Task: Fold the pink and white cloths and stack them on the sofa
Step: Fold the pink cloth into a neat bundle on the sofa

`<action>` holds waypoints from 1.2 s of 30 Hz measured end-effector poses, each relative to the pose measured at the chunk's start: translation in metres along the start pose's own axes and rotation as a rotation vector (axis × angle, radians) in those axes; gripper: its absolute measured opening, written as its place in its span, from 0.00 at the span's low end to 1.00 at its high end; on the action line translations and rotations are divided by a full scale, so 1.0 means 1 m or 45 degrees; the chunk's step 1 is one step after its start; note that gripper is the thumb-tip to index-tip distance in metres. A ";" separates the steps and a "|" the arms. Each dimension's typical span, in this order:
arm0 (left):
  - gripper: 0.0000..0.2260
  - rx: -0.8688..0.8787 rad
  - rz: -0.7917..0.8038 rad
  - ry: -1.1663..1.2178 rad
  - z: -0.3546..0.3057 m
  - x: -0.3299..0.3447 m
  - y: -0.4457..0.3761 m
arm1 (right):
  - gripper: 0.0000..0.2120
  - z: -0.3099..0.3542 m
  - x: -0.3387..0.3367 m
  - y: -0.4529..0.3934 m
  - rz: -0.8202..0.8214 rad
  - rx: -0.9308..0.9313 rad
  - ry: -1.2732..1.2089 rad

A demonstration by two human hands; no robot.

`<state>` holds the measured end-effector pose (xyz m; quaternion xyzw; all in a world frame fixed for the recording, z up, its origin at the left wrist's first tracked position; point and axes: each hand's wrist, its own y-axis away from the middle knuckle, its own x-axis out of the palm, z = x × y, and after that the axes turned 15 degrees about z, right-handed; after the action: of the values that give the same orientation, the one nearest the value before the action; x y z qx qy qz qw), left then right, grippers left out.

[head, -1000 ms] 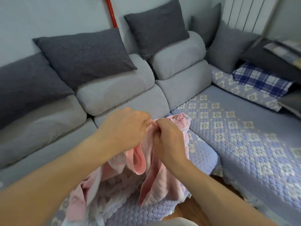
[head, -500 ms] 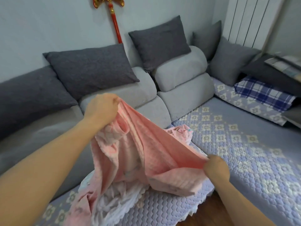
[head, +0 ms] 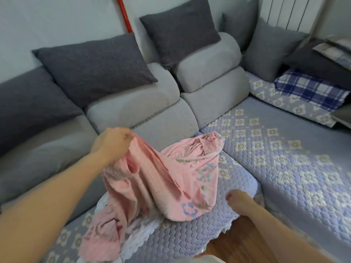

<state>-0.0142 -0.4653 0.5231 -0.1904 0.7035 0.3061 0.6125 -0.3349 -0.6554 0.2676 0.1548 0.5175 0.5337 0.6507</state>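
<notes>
One pink cloth [head: 157, 179] corner in left hand [head: 112, 143] fingers [head: 126, 134].

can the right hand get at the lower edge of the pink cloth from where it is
Probably yes: the right hand is empty, just beside the pink cloth hem on the sofa cover, with nothing between them. The left hand holds the top.

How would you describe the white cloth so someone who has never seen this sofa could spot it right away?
Start at the sofa's lilac quilted seat cover, near its front edge. The white cloth lies there, mostly buried under the pink cloth. Its scalloped white edge sets it apart from the pink printed fabric above it.
</notes>
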 end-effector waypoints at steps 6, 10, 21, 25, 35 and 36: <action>0.13 0.243 -0.051 -0.068 -0.037 -0.012 0.036 | 0.17 0.106 0.000 0.009 -0.214 -0.620 -0.340; 0.17 0.321 -0.105 -0.009 -0.040 -0.018 0.053 | 0.13 0.143 0.009 0.032 -0.566 -0.959 -0.447; 0.19 0.279 -0.100 -0.025 -0.055 -0.018 0.064 | 0.23 0.157 0.039 0.052 -1.260 -1.031 0.276; 0.16 0.249 -0.093 -0.123 -0.068 -0.014 0.062 | 0.31 0.172 0.029 0.064 -1.141 -0.717 0.100; 0.21 0.302 -0.180 -0.263 -0.083 -0.010 0.065 | 0.10 0.155 0.016 0.063 -1.288 -0.753 -0.075; 0.20 0.300 -0.170 -0.251 -0.082 -0.011 0.065 | 0.11 0.149 0.016 0.059 -1.279 -0.717 -0.084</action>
<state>-0.1150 -0.4732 0.5515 -0.1325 0.6569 0.1972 0.7155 -0.2428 -0.5670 0.3665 -0.2726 0.3448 0.2715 0.8562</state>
